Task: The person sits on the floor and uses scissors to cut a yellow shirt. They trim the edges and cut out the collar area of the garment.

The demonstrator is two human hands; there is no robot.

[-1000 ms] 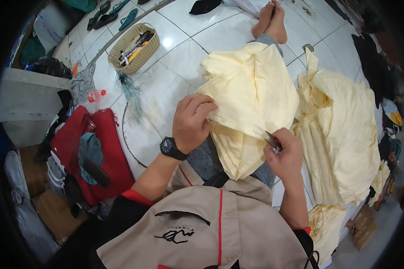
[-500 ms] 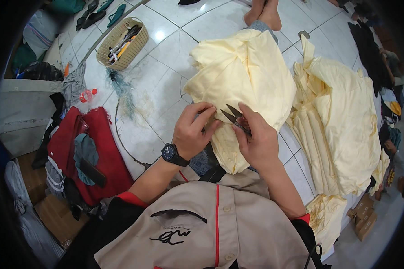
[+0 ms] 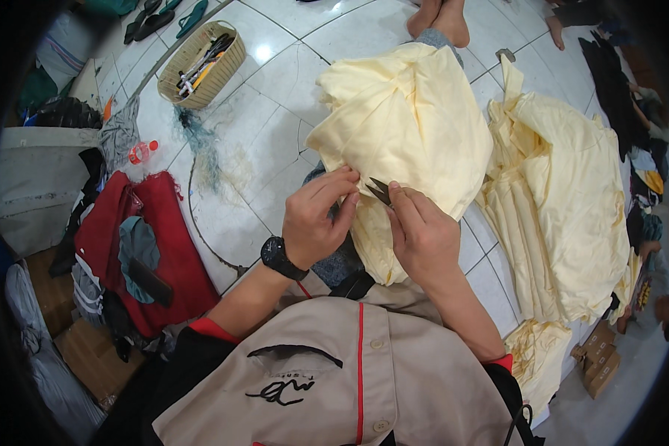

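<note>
A pale yellow garment point(image 3: 416, 119) lies draped over my legs. My left hand point(image 3: 320, 215), with a black watch on its wrist, pinches the cloth at the garment's left edge between thumb and fingers. Close by on the right, my right hand point(image 3: 424, 230) is closed round small dark thread snips point(image 3: 379, 191). Their pointed blades aim up and left, just short of my left fingertips, slightly apart at the tips. The snips' handles are hidden inside my right hand. Whether the blades touch the cloth or a thread, I cannot tell.
More pale yellow garments point(image 3: 565, 208) are piled on the tiles at my right. A beige basket point(image 3: 234, 59) of tools stands far left. Nearer lie loose threads point(image 3: 197, 141), a red-capped bottle point(image 3: 143, 152) and red cloth point(image 3: 167, 230) with a dark phone point(image 3: 150, 282). Small cardboard boxes point(image 3: 598, 360) sit lower right.
My right hand has turned and closed further over the snips, so less of them shows and the blades are nearer together. My left hand keeps its pinch, shifted slightly.
</note>
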